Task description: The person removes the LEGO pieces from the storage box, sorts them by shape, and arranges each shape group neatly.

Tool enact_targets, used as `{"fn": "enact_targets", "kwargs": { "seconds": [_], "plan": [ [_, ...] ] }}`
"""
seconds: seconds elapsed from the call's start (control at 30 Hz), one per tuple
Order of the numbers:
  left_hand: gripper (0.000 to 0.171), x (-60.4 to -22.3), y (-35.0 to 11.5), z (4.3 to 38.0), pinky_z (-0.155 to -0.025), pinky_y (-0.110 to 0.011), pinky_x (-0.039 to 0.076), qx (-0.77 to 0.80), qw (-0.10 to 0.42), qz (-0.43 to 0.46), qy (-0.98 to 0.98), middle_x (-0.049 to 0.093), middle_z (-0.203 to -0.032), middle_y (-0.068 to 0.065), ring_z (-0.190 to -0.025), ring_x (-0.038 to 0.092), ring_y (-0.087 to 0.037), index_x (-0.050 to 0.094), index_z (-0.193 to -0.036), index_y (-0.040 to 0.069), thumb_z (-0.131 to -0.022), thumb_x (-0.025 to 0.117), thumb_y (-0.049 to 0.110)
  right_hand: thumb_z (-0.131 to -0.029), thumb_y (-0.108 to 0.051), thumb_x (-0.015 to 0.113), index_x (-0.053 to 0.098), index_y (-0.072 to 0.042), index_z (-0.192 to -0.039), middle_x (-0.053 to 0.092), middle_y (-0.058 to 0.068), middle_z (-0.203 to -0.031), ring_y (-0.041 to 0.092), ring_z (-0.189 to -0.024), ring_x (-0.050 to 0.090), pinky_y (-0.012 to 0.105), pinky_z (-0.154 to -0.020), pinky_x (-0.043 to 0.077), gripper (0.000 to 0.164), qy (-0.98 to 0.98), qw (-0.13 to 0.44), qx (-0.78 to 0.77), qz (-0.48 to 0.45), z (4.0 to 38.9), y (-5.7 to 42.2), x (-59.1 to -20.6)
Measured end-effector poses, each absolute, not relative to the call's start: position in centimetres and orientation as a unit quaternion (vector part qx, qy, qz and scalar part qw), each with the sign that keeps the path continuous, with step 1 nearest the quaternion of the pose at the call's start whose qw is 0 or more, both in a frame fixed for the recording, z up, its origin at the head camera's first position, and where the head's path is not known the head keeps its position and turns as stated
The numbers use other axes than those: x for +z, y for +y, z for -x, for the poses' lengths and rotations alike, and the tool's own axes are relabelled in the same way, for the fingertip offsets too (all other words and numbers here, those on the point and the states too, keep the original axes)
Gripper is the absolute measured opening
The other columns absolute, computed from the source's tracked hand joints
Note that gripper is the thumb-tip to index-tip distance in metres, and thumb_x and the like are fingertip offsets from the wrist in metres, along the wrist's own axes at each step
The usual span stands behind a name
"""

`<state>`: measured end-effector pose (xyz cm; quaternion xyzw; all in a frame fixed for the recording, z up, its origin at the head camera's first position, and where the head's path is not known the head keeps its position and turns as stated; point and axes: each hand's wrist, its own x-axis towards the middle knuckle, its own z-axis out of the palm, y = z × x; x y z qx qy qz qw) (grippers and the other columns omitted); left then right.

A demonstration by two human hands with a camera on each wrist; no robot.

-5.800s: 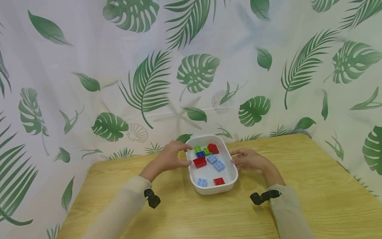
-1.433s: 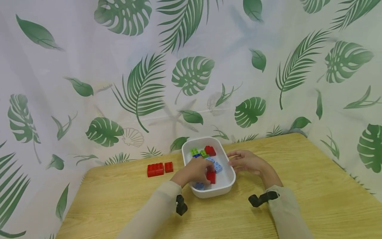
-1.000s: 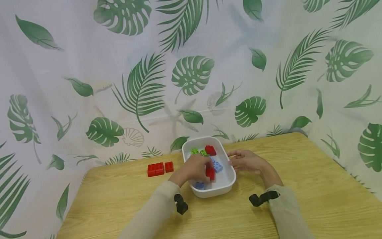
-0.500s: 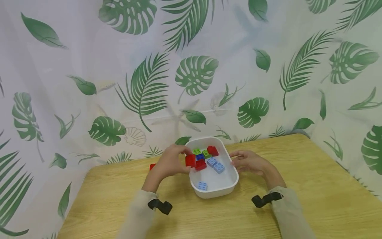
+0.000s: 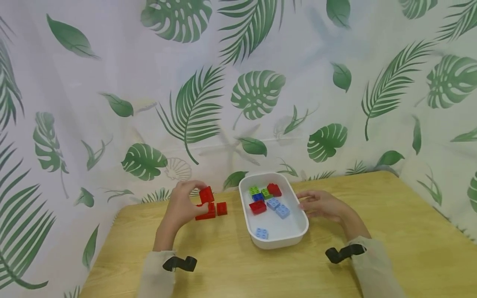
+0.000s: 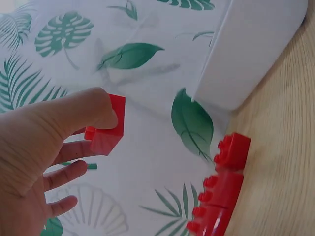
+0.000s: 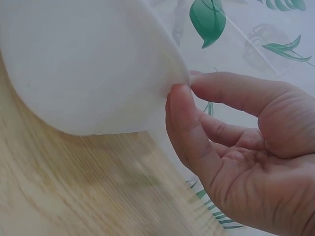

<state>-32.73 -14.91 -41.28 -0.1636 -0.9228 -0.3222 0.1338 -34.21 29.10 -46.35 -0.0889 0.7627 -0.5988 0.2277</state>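
Observation:
In the head view my left hand (image 5: 182, 207) pinches a red toy building brick (image 5: 206, 195) between thumb and fingers. It hangs tilted just above a row of red bricks (image 5: 205, 212) on the table, partly covered by the thumb. A smaller red brick (image 5: 221, 208) lies right of them. The left wrist view has the held brick (image 6: 114, 125) with its studs to the left. My right hand (image 5: 322, 205) touches the right outer wall of a white tray (image 5: 282, 242) with its fingertips. In the right wrist view the thumb and fingertips meet the tray wall (image 7: 88, 69).
Inside the tray are light blue bricks (image 5: 282, 211), green bricks (image 5: 254, 190), a dark blue brick (image 5: 258, 197) and red bricks (image 5: 257, 207). A wooden table (image 5: 238, 273) bears everything. Behind it hangs a leaf-printed cloth (image 5: 231, 124).
My left hand has lifted a red brick out of the tray and carried it left, over the red row set on the table earlier. The right hand has stayed at the tray.

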Motion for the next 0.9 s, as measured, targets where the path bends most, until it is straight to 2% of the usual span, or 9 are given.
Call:
{"fn": "enact_targets", "kwargs": {
  "seconds": [0.23,0.4,0.63,0.9],
  "plan": [
    [0.044,-42.3,-16.8,33.0,-0.101,-0.054,0.038,-0.3,0.168,0.14,-0.928,0.071,-0.116,-0.003,-0.12,0.048,-0.03,0.07,-0.116,0.016,-0.074,0.083,0.013,-0.099,-0.018,0.066,0.04,0.008,-0.148,0.069,0.011,-0.12,0.018,-0.106,0.068,0.039,-0.092,0.058,0.061,0.761,0.232,-0.599,0.092,34.0,29.2,-46.7],
    [0.045,-43.0,-18.1,33.3,-0.107,-0.056,0.034,-0.286,0.157,0.107,-0.939,0.07,-0.117,-0.005,-0.122,0.046,-0.031,0.069,-0.117,0.016,-0.075,0.084,0.014,-0.098,-0.019,0.067,0.041,0.006,-0.148,0.068,0.012,-0.121,0.02,-0.105,0.068,0.038,-0.092,0.059,0.062,0.763,0.232,-0.597,0.087,34.0,29.2,-46.4],
    [0.044,-44.7,-19.7,33.7,-0.112,-0.063,0.026,-0.259,0.15,0.098,-0.949,0.072,-0.114,-0.011,-0.119,0.048,-0.038,0.069,-0.114,0.011,-0.074,0.087,0.015,-0.097,-0.019,0.068,0.042,0.004,-0.149,0.067,0.015,-0.127,0.02,-0.107,0.067,0.038,-0.093,0.059,0.062,0.767,0.229,-0.595,0.079,34.0,29.2,-46.1],
    [0.041,-46.4,-20.7,34.1,-0.107,-0.057,0.028,-0.244,0.119,0.092,-0.958,0.071,-0.112,-0.01,-0.114,0.049,-0.036,0.069,-0.112,0.01,-0.074,0.085,0.012,-0.098,-0.017,0.067,0.042,0.006,-0.148,0.069,0.011,-0.121,0.02,-0.105,0.068,0.038,-0.092,0.059,0.061,0.76,0.232,-0.601,0.087,34.0,29.1,-46.2]
  ]
}}
